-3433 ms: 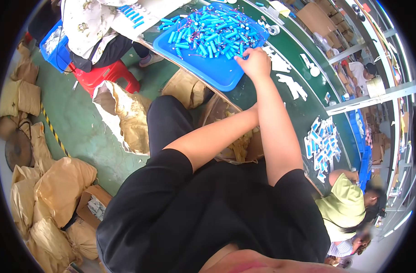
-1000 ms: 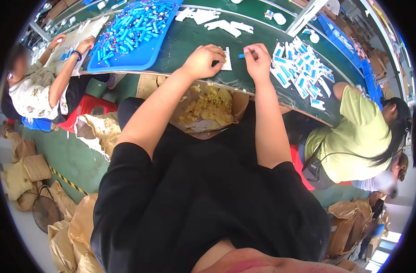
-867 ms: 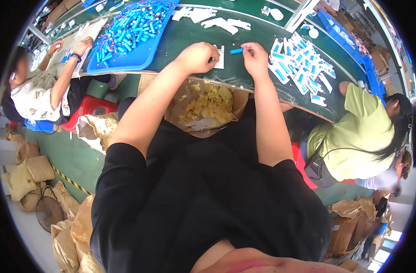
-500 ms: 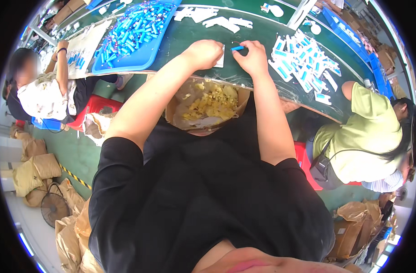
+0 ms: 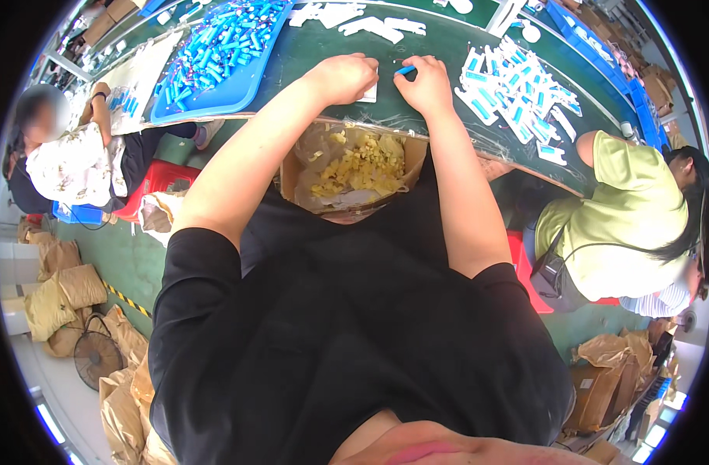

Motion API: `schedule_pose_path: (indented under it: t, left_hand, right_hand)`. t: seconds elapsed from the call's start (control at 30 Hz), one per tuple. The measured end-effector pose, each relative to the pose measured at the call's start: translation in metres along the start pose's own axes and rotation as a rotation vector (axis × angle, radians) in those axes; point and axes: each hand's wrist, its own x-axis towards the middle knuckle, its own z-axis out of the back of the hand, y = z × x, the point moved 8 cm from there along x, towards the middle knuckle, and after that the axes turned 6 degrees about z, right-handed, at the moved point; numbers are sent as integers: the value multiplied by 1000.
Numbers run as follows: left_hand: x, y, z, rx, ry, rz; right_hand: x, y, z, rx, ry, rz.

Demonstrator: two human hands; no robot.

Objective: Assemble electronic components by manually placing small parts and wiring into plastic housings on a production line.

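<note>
A green floor [image 5: 137, 260] runs through a crowded workroom, with a striped black-and-yellow line across it at the left. Over it stands a long, dark green worktable [image 5: 292, 74], its near edge worn and pale, bowed by the lens. A co-worker in a yellow-green top [image 5: 633, 209] sits at the right, another in a patterned white shirt [image 5: 75, 174] at the left. Brown sacks [image 5: 122, 418] slump at lower left beside a round black fan [image 5: 97, 358]. An open carton [image 5: 291, 174] of yellow scraps sits below the table edge. On the tabletop, a blue tray [image 5: 234, 105] heaped with blue cylinders lies to the left, and a pile of white holders [image 5: 517, 89] with blue inserts to the right. Between them, the left hand [image 5: 347, 77] curls over a white piece [image 5: 370, 94] near the table edge; whether it grips it, I cannot tell. Just beside it, the right hand [image 5: 426, 87] pinches one blue cylinder [image 5: 405, 70] between thumb and fingers.
</note>
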Motion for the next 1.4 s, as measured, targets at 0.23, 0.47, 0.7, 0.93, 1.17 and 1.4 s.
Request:
schedule_pose_path:
  t: [0.23, 0.47, 0.7, 0.93, 1.17, 1.4]
  left_hand:
    - [5, 4, -2, -26, 211, 46]
    - [0, -4, -2, 50, 94, -82]
    - [-8, 20, -7, -358, -194, 15]
    - [-26, 60, -31, -1154, -482, 323]
    - [-118, 66, -17, -1875, -988, 382]
    - [-201, -8, -60, -2254, 388, 340]
  right_hand:
    - [0, -2, -1, 26, 10, -13]
    - [-1, -7, 1, 42, -25, -12]
    - [0, -14, 9, 263, -92, -83]
    - [2, 19, 1, 899, 31, 111]
    - [-5, 31, -7, 676, 281, 185]
    - [-7, 39, -8, 629, 329, 300]
